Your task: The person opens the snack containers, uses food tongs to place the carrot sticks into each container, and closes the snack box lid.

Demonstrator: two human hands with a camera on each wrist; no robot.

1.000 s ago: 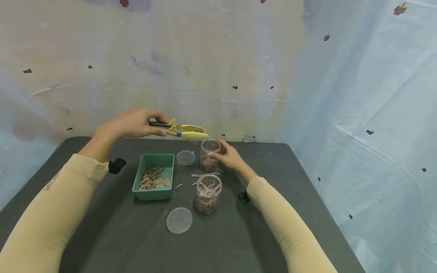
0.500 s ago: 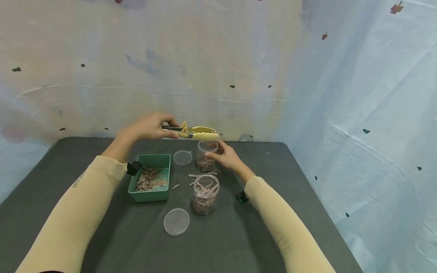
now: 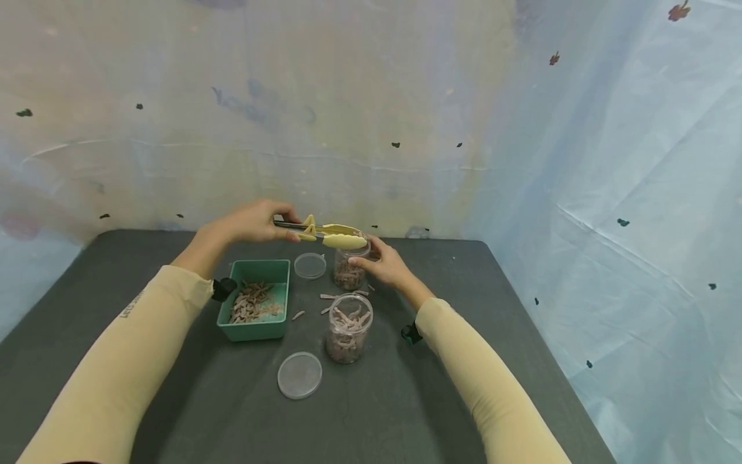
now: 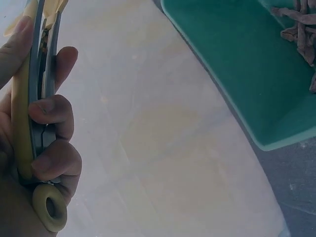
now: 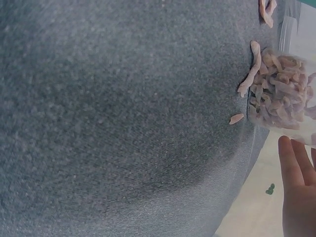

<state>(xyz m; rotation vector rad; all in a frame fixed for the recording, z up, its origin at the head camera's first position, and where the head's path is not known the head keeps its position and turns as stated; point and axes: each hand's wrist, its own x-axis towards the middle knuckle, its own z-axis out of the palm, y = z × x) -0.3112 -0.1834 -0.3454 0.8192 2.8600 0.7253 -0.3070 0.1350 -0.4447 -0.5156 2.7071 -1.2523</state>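
My left hand point(image 3: 255, 221) grips the handles of a pair of tongs point(image 3: 344, 241) with yellow tips; its fingers curl round them in the left wrist view. The tips are at the mouth of the far clear plastic jar point(image 3: 350, 276), with a bit of brownish strip between them. Thumb on one side and fingers on the other, my right hand point(image 3: 390, 264) holds that jar upright. Brownish dried strips point(image 5: 279, 91) fill its lower part. A second open jar point(image 3: 346, 341), fuller of the same strips, stands nearer.
Left of the jars sits a green tray point(image 3: 252, 332) with loose strips point(image 3: 250, 303) inside. Two clear lids lie flat: the far lid point(image 3: 310, 265) beside the far jar, the near lid point(image 3: 299, 376) at the front. Several stray strips point(image 3: 298, 316) lie on the dark table point(image 3: 400, 399).
My left hand has moved right with the tongs, then lowered slightly, bringing the tips from left of the far jar to its mouth. My right hand stays on the jar.
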